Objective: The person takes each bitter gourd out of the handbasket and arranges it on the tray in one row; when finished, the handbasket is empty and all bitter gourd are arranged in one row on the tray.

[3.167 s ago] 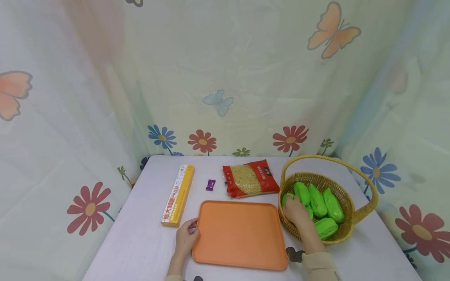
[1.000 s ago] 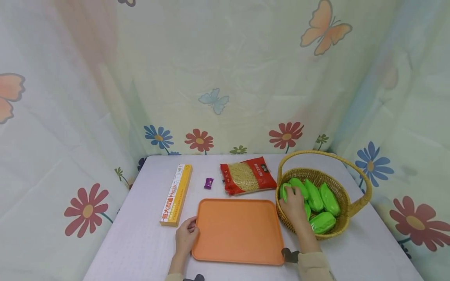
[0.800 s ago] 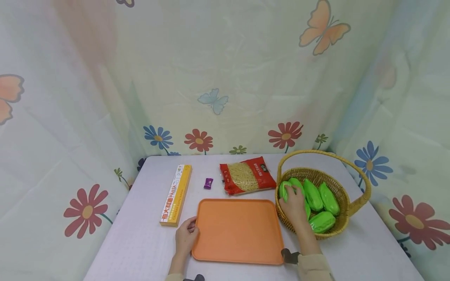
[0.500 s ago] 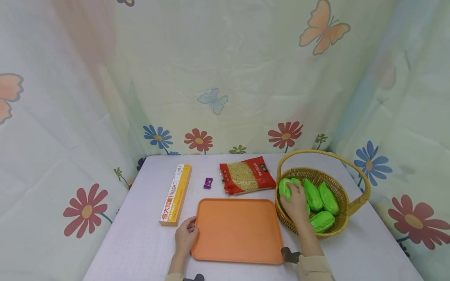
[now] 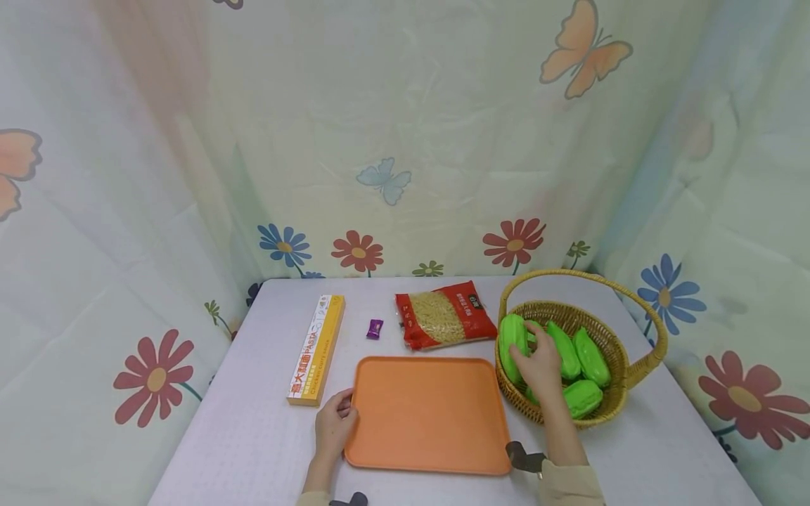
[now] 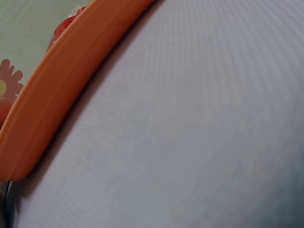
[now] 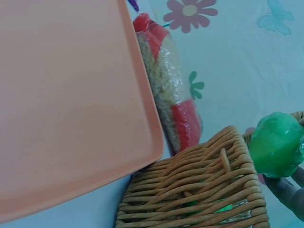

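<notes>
At the tray's left edge my left hand [image 5: 335, 424] pinches the rim of the orange tray [image 5: 430, 416]; in the left wrist view only bits of fingers show beside the tray's side wall [image 6: 71, 80]. My right hand [image 5: 540, 357] grips a bright green, elongated, ridged vegetable-like piece [image 5: 513, 344] with a glossy surface. In the right wrist view this green piece [image 7: 278, 145] is held up over the wicker basket's rim [image 7: 232, 142], fingers around it. Several similar green pieces [image 5: 591, 357] lie inside the wicker basket [image 5: 616, 414].
The basket's tall handle [image 5: 588, 280] arches above it. Behind the tray lies a red bag of pasta [image 5: 443, 316], with a small purple wrapped candy [image 5: 375, 329] to its left. A yellow and white pasta box [image 5: 318, 351] lies at the left on the white tabletop [image 5: 234, 422].
My right hand has raised the green piece from the basket's left side and shifted slightly right, turning so the piece is more visible. My left hand and the tray have stayed in place.
</notes>
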`<state>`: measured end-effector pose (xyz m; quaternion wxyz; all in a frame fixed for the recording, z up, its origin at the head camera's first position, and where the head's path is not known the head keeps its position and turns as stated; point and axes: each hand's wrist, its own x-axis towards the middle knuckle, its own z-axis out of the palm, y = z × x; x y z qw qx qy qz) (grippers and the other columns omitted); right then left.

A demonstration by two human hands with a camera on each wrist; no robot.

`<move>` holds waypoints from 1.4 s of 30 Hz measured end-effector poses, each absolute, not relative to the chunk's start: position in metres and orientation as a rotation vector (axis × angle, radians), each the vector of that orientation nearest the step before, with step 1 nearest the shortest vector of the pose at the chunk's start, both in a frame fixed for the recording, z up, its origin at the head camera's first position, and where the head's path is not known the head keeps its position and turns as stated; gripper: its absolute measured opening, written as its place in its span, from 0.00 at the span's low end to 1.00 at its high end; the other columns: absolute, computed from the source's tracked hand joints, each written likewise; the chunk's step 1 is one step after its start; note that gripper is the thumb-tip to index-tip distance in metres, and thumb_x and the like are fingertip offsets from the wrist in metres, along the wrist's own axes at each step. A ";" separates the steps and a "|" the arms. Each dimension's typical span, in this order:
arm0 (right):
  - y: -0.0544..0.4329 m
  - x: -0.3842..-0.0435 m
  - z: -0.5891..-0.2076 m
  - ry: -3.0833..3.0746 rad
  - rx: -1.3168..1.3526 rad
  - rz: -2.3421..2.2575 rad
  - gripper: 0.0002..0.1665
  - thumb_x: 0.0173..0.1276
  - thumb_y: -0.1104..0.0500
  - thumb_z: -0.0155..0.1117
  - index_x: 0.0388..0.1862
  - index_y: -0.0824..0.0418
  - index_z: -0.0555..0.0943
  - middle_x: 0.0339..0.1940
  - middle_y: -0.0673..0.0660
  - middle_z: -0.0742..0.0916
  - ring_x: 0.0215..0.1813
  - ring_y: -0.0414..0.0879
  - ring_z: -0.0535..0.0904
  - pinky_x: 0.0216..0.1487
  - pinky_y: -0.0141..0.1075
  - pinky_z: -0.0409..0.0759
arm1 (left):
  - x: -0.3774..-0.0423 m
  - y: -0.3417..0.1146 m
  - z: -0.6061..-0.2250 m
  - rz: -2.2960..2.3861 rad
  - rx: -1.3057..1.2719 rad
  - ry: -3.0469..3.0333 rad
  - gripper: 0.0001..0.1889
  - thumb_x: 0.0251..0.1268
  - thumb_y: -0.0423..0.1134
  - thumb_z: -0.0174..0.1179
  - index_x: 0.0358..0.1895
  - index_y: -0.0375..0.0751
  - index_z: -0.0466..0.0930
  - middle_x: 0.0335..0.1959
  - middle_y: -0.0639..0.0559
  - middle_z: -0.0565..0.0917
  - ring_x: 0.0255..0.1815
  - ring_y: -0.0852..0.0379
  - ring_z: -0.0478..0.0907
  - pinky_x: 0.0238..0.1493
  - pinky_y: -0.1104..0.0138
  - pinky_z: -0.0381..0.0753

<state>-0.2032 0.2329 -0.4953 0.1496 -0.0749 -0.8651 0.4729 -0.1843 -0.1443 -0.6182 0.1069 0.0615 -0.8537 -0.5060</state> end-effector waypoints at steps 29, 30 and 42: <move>0.210 -0.195 -0.482 -2.303 -0.154 2.092 0.31 0.69 0.60 0.53 0.68 0.64 0.57 0.63 0.64 0.65 0.63 0.56 0.63 0.57 0.42 0.67 | -0.185 -0.143 -0.618 -1.490 0.164 -2.496 0.17 0.50 0.30 0.60 0.47 0.42 0.80 0.34 0.54 0.81 0.33 0.61 0.77 0.35 0.73 0.79; 0.207 -0.194 -0.483 -2.300 -0.151 2.103 0.31 0.68 0.60 0.53 0.68 0.64 0.58 0.62 0.64 0.65 0.63 0.55 0.63 0.56 0.39 0.67 | -0.185 -0.144 -0.618 -1.494 0.171 -2.499 0.17 0.51 0.31 0.60 0.47 0.42 0.80 0.34 0.54 0.81 0.33 0.61 0.77 0.35 0.73 0.79; 0.179 -0.196 -0.509 -2.251 -0.133 2.200 0.26 0.65 0.66 0.56 0.60 0.69 0.65 0.56 0.66 0.71 0.55 0.54 0.68 0.42 0.29 0.75 | -0.184 -0.143 -0.619 -1.436 0.158 -2.494 0.16 0.51 0.29 0.61 0.46 0.41 0.81 0.34 0.53 0.82 0.32 0.60 0.77 0.34 0.71 0.80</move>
